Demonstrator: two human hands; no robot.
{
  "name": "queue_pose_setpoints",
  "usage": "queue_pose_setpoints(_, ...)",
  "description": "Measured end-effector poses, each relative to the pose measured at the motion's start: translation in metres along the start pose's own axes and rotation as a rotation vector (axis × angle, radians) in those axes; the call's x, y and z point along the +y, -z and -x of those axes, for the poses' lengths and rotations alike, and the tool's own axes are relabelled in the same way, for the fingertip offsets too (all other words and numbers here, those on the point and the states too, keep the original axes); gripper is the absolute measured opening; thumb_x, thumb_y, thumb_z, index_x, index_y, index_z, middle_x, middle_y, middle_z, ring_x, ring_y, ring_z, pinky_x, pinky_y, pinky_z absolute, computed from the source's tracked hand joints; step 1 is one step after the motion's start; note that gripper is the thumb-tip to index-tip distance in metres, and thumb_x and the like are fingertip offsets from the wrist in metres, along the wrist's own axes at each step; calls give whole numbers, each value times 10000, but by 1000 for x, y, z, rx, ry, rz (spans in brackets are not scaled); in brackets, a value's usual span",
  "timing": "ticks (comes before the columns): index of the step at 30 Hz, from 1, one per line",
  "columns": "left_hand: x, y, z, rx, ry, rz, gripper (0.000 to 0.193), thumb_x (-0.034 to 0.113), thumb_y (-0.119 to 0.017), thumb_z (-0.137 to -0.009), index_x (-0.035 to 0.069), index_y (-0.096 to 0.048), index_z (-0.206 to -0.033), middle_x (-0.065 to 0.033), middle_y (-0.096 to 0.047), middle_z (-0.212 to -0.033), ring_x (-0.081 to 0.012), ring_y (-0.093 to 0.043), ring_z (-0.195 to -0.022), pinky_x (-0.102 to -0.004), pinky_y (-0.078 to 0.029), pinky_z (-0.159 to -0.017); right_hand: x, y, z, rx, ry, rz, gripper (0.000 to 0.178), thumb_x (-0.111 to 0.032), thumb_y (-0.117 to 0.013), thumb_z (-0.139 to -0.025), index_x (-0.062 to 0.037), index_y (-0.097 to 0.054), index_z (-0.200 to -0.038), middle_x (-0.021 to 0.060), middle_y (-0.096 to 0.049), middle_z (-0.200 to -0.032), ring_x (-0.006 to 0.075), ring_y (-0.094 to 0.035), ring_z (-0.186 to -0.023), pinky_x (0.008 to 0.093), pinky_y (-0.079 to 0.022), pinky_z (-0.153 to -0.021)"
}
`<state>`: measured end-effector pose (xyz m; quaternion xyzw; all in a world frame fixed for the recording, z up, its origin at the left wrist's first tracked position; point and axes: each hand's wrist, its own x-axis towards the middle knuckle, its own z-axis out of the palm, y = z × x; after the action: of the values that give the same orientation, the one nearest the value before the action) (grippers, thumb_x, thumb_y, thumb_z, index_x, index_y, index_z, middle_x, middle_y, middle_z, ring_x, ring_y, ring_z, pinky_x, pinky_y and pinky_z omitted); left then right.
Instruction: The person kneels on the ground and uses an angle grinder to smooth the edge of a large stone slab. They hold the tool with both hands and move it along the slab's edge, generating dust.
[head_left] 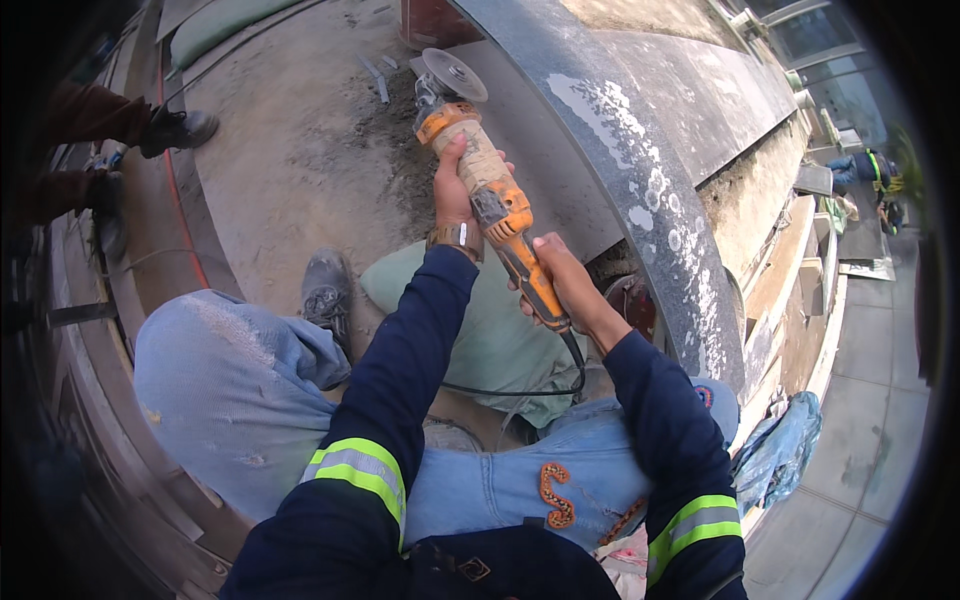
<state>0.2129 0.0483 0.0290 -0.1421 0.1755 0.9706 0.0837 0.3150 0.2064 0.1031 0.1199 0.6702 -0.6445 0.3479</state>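
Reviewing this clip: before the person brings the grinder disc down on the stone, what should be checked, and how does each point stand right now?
1. Two-handed grip: left hand on the front of the angle grinder, right hand on the rear handle. Ok.
2. Disc clear of the dark stone slab: looks raised beside its edge; contact cannot tell.
3. Power cord away from the disc: it loops back toward the lap. Ok.
4. Gloves: both hands bare. Not ok.
5. Own shoe out of the disc's path: it sits well back. Ok.
6. Bystander's boot at upper left: apart from the disc. Ok.
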Motion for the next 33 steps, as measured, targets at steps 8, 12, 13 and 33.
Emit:
queue_pose_setpoints(8,16,-9,-37,-82,-64,43,622,558,-588,-942,24,-511,-1250,-182,-668,-1018,-297,-732,-865,-424,-656,-671,-34,-3,-7,290,89,1007,566,-361,-773,-816,77,-568,-1112,299,-693,-889,450,-694,-902,492,-548,-831)
queue_pose_setpoints(12,23,-20,-44,-151,-53,69,674,627,-543,-955,35,-514,-1273,-198,-674,-1041,-309,-736,-870,-436,-659,-663,-48,-12,-11,287,15,846,468,-280,-745,-788,78,-604,-1055,300,-696,-878,470,-686,-910,488,-541,-828)
queue_pose_setpoints(13,25,-17,-51,-187,-58,86,686,644,-532,-956,38,-515,-1278,-202,-675,-1045,-312,-737,-868,-440,-659,-657,-43,-12,-14,287,28,811,462,-277,-746,-787,77,-609,-1049,299,-697,-878,470,-686,-909,485,-540,-824)
queue_pose_setpoints(33,2,-16,-68,-195,-16,178,777,733,-489,-929,28,-532,-1254,-214,-689,-1013,-320,-745,-837,-482,-653,-693,-48,17,-37,335,87,951,542,-216,-867,-750,116,-591,-1077,292,-695,-827,450,-710,-860,456,-557,-766)
